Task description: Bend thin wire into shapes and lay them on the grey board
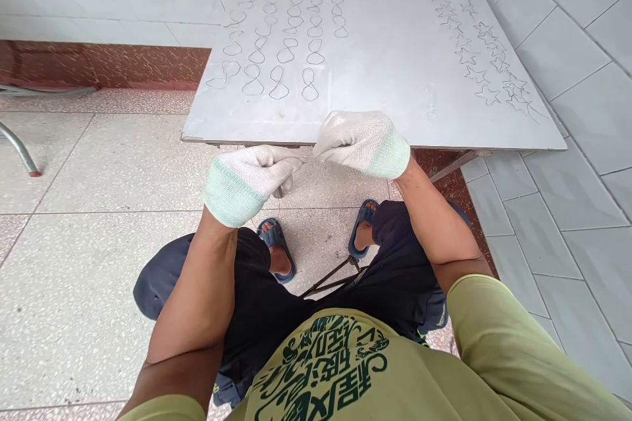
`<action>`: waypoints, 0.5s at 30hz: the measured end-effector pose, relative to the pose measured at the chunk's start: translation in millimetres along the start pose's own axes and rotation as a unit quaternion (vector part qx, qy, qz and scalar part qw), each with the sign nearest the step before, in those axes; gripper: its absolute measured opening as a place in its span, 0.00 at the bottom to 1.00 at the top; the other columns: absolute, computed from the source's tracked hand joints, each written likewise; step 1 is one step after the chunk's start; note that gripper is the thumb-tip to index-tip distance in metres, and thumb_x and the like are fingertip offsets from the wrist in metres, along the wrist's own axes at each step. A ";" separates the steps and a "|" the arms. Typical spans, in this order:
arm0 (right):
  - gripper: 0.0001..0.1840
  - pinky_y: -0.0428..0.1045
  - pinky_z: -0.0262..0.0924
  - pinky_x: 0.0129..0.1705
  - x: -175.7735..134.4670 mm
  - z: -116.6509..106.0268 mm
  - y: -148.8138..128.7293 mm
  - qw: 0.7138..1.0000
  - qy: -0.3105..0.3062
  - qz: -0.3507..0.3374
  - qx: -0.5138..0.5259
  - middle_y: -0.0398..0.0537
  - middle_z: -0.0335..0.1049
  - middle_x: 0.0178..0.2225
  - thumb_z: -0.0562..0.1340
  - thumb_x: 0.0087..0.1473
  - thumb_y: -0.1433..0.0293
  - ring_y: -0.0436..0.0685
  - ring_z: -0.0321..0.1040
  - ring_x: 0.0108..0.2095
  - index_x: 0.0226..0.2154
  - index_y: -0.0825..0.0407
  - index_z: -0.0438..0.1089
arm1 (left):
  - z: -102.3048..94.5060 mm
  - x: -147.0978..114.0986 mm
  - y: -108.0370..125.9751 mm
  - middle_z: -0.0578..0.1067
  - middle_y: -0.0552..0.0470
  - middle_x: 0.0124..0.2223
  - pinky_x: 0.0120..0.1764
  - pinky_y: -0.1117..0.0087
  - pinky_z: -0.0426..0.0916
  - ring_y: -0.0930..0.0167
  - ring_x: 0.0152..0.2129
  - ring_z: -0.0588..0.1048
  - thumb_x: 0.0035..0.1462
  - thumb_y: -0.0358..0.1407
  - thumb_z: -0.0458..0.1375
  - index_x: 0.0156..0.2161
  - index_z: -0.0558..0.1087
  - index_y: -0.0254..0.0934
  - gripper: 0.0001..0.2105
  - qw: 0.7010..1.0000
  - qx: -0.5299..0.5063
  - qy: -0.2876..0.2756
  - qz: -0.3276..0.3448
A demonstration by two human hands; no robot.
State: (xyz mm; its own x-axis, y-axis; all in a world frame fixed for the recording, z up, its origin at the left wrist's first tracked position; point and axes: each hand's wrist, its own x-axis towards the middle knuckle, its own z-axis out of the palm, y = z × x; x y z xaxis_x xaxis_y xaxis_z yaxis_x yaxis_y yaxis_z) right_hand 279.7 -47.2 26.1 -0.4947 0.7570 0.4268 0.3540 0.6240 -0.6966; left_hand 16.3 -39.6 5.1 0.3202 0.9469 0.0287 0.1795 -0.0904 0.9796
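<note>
My left hand (pixel 259 174), in a white knitted glove with a pale green cuff, is closed in a pinch just off the table's front edge. Close by on its right, my right hand (pixel 353 141) is pinched too, in a matching glove, and overlaps that edge. The fingertips of both hands nearly meet; whatever lies between them is too thin to make out. On the white tabletop (pixel 395 79) beyond lie rows of thin wire figure-eights (pixel 310 84), several in each row. Wire stars (pixel 488 93) lie in lines along the right side.
White wall tiles (pixel 587 66) border the table at the right and back. A bent metal tube leg (pixel 20 148) stands at the far left on the speckled floor (pixel 99 289). Under the table edge runs a brace (pixel 457 164). My sandalled feet (pixel 276 247) are below.
</note>
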 end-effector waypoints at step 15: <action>0.15 0.60 0.83 0.58 0.6 -0.8 6.5 0.986 0.072 0.128 0.076 0.50 0.90 0.48 0.79 0.56 0.66 0.63 0.87 0.49 0.47 0.48 0.90 | -1.1 -5.0 10.5 0.77 0.54 0.20 0.17 0.73 0.61 0.72 0.14 0.69 0.63 0.39 0.71 0.27 0.86 0.43 0.12 0.994 0.087 0.051 0.048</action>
State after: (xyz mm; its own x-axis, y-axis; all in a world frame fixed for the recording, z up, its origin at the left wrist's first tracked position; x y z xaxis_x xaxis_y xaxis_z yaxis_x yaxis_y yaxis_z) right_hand 282.3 -42.5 22.2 -0.2832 0.9121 0.2964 0.3245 0.3819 -0.8654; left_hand 15.6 -45.0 15.4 0.2492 0.9568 0.1495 0.3139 -0.2259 0.9222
